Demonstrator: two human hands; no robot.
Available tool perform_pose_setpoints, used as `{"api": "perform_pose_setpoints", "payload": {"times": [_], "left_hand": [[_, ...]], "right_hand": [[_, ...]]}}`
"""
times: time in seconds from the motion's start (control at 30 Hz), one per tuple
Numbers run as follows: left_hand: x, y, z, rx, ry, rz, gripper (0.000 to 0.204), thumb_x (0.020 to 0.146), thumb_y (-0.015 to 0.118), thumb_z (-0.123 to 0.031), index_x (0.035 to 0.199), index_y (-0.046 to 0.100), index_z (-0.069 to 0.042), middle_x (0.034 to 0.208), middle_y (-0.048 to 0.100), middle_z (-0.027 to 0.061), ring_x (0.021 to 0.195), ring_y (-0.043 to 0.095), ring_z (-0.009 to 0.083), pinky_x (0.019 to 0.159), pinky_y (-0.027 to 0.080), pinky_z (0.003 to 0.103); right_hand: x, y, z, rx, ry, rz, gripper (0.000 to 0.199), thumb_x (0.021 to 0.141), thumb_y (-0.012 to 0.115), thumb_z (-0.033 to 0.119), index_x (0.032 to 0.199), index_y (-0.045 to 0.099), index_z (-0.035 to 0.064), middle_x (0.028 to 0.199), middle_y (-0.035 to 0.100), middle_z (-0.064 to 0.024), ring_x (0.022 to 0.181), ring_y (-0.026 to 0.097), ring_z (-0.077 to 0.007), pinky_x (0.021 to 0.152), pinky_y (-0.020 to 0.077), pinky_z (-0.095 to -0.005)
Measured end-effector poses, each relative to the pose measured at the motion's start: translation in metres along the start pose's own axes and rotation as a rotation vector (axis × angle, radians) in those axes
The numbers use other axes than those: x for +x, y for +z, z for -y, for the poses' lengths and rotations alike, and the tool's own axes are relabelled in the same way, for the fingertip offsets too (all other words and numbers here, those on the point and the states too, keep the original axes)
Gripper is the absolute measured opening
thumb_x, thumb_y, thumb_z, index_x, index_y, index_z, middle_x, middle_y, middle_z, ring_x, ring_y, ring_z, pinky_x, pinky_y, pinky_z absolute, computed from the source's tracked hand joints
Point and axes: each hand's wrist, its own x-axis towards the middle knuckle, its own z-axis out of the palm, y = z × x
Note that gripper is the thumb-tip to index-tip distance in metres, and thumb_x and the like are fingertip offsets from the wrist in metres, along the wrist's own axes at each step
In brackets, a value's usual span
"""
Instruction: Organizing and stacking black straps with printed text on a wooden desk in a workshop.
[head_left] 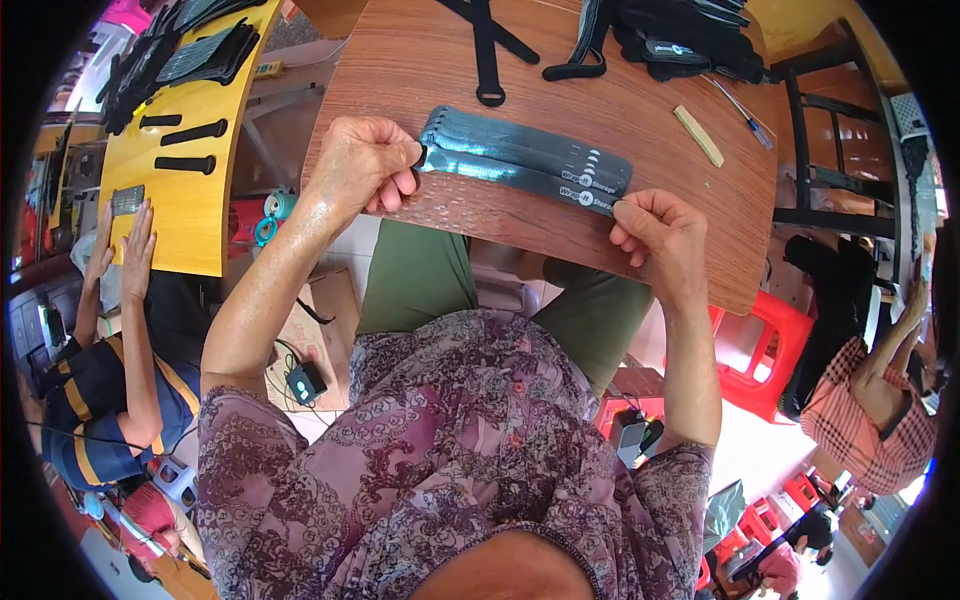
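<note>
Brown wood-grain tabletop (420, 60) fills the head view, with a flat bundle of long black fabric straps (525, 160) lying near its front edge. Her left hand (360, 165) pinches one end, fingers closed; the right hand (655, 235) grips the other end, fingers curled shut

A busy workroom with tables and stools

A brown wooden table (600, 90) is sitting in the middle, and a yellow table (200, 200) is standing to its left. Red plastic stools (765, 350) are waiting on the pale floor (770, 455) at the right, with more red ones further back. A black metal rack (835, 150) is standing past the brown table. Bright daylight is shining on the floor. A person in a striped shirt (100, 400) is sitting by the yellow table, and another in a checked shirt (870, 410) is sitting at the right.
</note>
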Motion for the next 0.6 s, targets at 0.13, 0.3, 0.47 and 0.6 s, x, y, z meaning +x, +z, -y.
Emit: {"api": "perform_pose_setpoints", "payload": {"times": [0.13, 0.3, 0.47, 0.6], "left_hand": [[0.0019, 0.0, -0.0015, 0.014, -0.015, 0.004, 0.01, 0.086, 0.058, -0.01, 0.08, 0.061, -0.002, 0.059, 0.062, 0.005, 0.04, 0.052, 0.006, 0.033, 0.034, 0.017], [0.0028, -0.0013, 0.0003, -0.035, -0.01, 0.029, 0.009, 0.085, 0.059, -0.009, 0.082, 0.061, -0.001, 0.061, 0.062, 0.0056, 0.041, 0.051, 0.0059, 0.033, 0.033, 0.016], [0.0028, 0.0004, 0.0012, -0.009, 0.003, 0.034, 0.009, 0.083, 0.062, -0.009, 0.081, 0.062, -0.001, 0.059, 0.062, 0.0052, 0.041, 0.051, 0.0053, 0.033, 0.033, 0.017], [0.0043, 0.0008, 0.0056, -0.011, 0.023, 0.033, 0.009, 0.083, 0.063, -0.009, 0.08, 0.062, -0.001, 0.059, 0.061, 0.0043, 0.042, 0.051, 0.0041, 0.033, 0.032, 0.017]], "right_hand": [[0.0012, 0.0004, 0.0008, 0.0, 0.007, -0.001, 0.01, 0.082, 0.065, 0.012, 0.079, 0.064, 0.003, 0.064, 0.061, -0.0019, 0.052, 0.05, -0.0047, 0.044, 0.0379, -0.0174], [0.0026, -0.0012, -0.0017, 0.014, 0.0, 0.015, 0.01, 0.082, 0.065, 0.012, 0.079, 0.064, 0.0027, 0.063, 0.061, -0.0017, 0.052, 0.05, -0.0046, 0.044, 0.038, -0.0174], [0.0028, -0.0016, -0.0018, 0.032, -0.004, 0.029, 0.009, 0.081, 0.065, 0.012, 0.079, 0.063, 0.0026, 0.063, 0.061, -0.0017, 0.052, 0.05, -0.0051, 0.045, 0.0384, -0.0176], [0.0024, -0.0019, -0.0039, 0.059, -0.013, 0.038, 0.01, 0.081, 0.065, 0.012, 0.08, 0.064, 0.0025, 0.063, 0.061, -0.0017, 0.051, 0.05, -0.0052, 0.045, 0.0386, -0.0176]]}}
